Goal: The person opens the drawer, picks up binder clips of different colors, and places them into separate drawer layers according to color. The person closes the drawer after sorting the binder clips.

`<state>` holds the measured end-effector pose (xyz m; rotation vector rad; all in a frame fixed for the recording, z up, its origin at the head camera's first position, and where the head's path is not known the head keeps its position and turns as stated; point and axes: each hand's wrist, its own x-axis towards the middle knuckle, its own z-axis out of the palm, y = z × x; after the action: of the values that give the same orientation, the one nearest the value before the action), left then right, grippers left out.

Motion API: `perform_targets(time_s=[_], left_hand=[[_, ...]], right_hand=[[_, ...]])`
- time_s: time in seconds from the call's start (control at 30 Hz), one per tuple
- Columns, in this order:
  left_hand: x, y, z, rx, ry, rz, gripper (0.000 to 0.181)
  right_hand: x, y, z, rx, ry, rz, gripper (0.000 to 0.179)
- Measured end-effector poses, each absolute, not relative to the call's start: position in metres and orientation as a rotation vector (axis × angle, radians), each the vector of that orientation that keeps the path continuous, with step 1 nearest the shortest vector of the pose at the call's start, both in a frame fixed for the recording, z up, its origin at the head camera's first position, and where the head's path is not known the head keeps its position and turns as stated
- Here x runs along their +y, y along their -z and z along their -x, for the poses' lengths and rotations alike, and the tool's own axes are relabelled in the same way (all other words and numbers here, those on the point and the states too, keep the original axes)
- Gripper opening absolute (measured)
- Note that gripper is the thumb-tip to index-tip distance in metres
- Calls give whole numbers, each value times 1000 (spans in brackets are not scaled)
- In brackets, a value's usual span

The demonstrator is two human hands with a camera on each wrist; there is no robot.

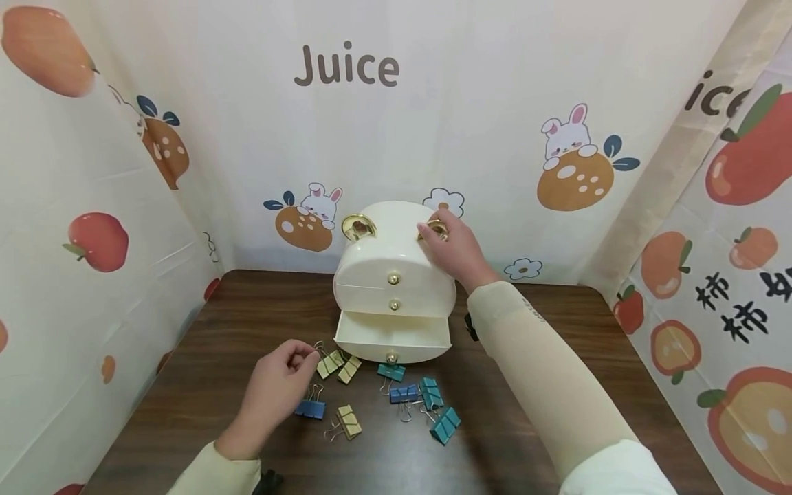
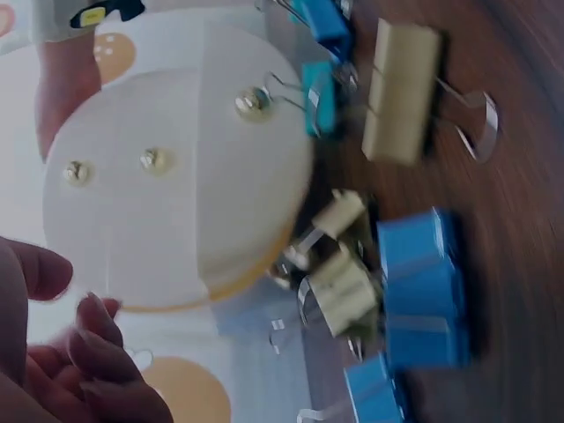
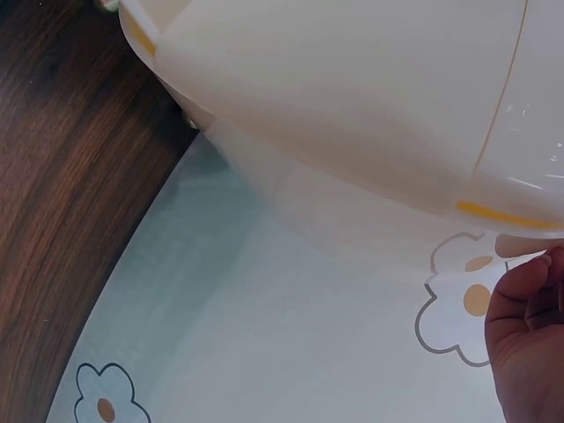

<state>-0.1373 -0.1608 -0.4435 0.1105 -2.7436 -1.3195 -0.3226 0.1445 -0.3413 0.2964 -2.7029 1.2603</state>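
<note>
A small white drawer box (image 1: pixel 396 254) with round gold knobs stands at the back of the table, its bottom drawer (image 1: pixel 392 348) pulled out. My right hand (image 1: pixel 456 249) holds the gold ear (image 1: pixel 436 229) on the box's top right; in the right wrist view only part of that hand (image 3: pixel 533 326) shows. My left hand (image 1: pixel 281 381) hovers left of the drawer beside yellow binder clips (image 1: pixel 339 365). Its fingers are bent, and the left wrist view shows nothing between thumb and fingertips. A blue binder clip (image 1: pixel 310 409) lies just beneath this hand.
Teal binder clips (image 1: pixel 445 425), a blue one (image 1: pixel 404 394) and a yellow one (image 1: pixel 349 421) lie in front of the drawer. Another gold ear (image 1: pixel 359 227) sits on the box's top left. Printed curtains (image 1: pixel 396 137) hang behind and at both sides of the wooden table (image 1: pixel 507 440).
</note>
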Motion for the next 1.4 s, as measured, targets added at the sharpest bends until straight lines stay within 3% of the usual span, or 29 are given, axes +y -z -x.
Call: perform_targets(time_s=[0.27,0.67,1.13,1.4], left_hand=[[-177,461,139,-2906,886,260,6],[-211,468,156,-2909,437,534,27],[-234,485,185,-3076,537,335,52],[-237,498,186,-3165,651,337,35]], right_hand=[[145,338,321,-2691,-1251,-294,30],[145,342,320,-2689,-1276,-281,34],[143,343,320,-2694,-1286,-266,35],[143,343,321,-2703,-1269,-260,37]])
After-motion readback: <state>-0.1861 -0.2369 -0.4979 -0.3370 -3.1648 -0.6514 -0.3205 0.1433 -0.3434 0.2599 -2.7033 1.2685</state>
